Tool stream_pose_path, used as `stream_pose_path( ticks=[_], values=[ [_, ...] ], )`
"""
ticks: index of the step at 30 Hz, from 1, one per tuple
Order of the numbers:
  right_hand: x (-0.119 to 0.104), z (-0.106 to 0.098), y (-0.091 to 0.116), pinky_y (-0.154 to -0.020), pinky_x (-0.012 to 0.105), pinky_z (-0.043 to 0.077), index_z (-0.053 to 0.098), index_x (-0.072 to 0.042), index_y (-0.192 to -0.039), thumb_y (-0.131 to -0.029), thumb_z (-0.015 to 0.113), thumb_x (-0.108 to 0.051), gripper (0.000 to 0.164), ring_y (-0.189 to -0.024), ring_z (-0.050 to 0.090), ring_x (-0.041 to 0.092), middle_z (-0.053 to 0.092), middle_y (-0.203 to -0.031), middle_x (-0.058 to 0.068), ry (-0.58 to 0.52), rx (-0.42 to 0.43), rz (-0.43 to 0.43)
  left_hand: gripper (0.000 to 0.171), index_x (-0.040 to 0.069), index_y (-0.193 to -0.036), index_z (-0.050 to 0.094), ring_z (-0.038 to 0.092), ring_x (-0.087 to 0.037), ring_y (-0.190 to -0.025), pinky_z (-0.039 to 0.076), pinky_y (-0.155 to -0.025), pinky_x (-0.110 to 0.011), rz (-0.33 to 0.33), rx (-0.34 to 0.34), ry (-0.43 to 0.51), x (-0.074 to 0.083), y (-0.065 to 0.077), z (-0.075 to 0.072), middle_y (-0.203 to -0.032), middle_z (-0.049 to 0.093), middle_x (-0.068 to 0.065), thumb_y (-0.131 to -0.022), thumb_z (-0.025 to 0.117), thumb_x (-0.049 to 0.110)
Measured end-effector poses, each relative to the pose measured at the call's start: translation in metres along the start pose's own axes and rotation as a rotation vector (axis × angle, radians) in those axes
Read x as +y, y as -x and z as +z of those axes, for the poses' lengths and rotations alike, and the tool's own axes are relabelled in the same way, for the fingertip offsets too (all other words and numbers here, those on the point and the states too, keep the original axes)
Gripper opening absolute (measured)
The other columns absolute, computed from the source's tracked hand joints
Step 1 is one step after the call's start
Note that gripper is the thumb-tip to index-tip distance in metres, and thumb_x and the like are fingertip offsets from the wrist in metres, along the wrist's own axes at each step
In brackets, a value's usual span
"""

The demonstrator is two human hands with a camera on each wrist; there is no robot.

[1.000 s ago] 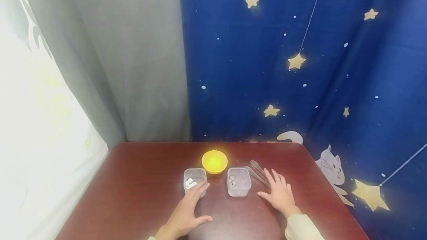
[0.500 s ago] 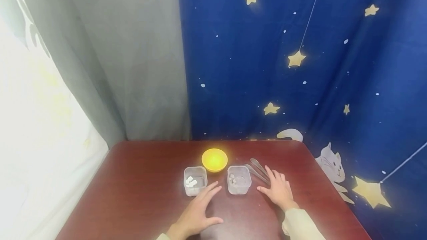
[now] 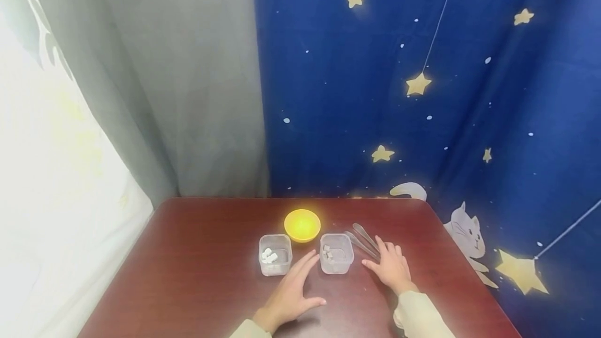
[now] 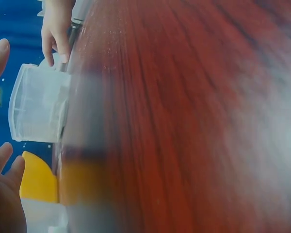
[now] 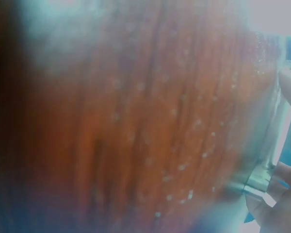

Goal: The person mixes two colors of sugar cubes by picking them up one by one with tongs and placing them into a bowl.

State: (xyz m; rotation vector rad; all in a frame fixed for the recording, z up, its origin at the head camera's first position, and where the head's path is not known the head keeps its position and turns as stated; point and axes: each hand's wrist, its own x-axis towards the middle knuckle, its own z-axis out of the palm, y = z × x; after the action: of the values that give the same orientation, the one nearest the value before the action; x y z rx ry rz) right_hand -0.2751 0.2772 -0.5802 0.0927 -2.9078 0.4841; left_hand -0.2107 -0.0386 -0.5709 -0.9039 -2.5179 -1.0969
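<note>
My left hand (image 3: 291, 293) hovers over the table with fingers extended and thumb spread. Its fingertips come up to the near left corner of a clear square tub (image 3: 336, 254) that holds small beige cubes (image 3: 327, 252). Left of that hand stands a second clear tub (image 3: 275, 255) with several white cubes (image 3: 268, 256). My right hand (image 3: 392, 269) rests at a pair of metal tongs (image 3: 363, 239), its fingers over the near end and thumb held apart. In the right wrist view, the fingers (image 5: 281, 182) lie against the shiny metal of the tongs (image 5: 259, 182).
Behind the two tubs sits a yellow bowl (image 3: 302, 226). All of it stands on a dark red wooden table (image 3: 202, 254). Grey and blue star-patterned curtains (image 3: 338, 93) hang just past the far edge, and a bright white curtain (image 3: 61, 197) is at the left.
My left hand has moved right, from in front of the white-cube tub to the near side of the beige-cube tub. My right hand stays at the tongs, nearly still.
</note>
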Motion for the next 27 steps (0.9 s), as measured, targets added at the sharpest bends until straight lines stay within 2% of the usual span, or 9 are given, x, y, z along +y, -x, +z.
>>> stream_pose_path(
  ticks=[4, 12, 19, 27],
  values=[
    [0.001, 0.004, 0.001, -0.084, 0.054, 0.044, 0.044, -0.004, -0.144, -0.079, 0.075, -0.046, 0.083, -0.109, 0.044, 0.037, 0.051, -0.128, 0.021, -0.017, -0.011, 0.022, 0.103, 0.025, -0.154, 0.026, 0.031, -0.022, -0.14, 0.035, -0.106, -0.049, -0.027, 0.008, 0.012, -0.002, -0.003, 0.01, -0.157, 0.027, 0.0, -0.071, 0.085, 0.041],
    [0.006, 0.003, 0.001, -0.083, 0.053, 0.046, 0.058, 0.001, -0.13, -0.08, 0.077, -0.038, 0.066, -0.102, 0.046, 0.034, 0.054, -0.119, 0.02, -0.034, 0.014, 0.036, 0.101, 0.019, -0.154, 0.026, 0.032, -0.023, -0.139, 0.033, -0.107, -0.048, -0.048, 0.076, 0.06, -0.002, -0.016, 0.024, -0.156, 0.031, -0.006, -0.073, 0.085, 0.037],
    [0.001, -0.005, 0.0, -0.081, 0.053, 0.048, 0.065, -0.001, -0.119, -0.08, 0.079, -0.031, 0.051, -0.1, 0.049, 0.033, 0.057, -0.11, 0.016, -0.059, 0.023, 0.058, 0.095, 0.006, -0.15, 0.033, 0.037, -0.025, -0.137, 0.033, -0.108, -0.045, -0.085, 0.122, 0.081, -0.006, -0.028, 0.031, -0.152, 0.036, -0.012, -0.075, 0.084, 0.034],
    [0.002, -0.005, -0.001, -0.08, 0.053, 0.047, 0.067, -0.001, -0.113, -0.08, 0.078, -0.028, 0.043, -0.097, 0.05, 0.032, 0.059, -0.103, 0.012, -0.09, 0.034, 0.08, 0.096, 0.009, -0.151, 0.032, 0.037, -0.026, -0.137, 0.033, -0.108, -0.047, -0.172, 0.128, 0.12, -0.008, -0.041, 0.033, -0.151, 0.037, -0.008, -0.074, 0.085, 0.031]
  ],
)
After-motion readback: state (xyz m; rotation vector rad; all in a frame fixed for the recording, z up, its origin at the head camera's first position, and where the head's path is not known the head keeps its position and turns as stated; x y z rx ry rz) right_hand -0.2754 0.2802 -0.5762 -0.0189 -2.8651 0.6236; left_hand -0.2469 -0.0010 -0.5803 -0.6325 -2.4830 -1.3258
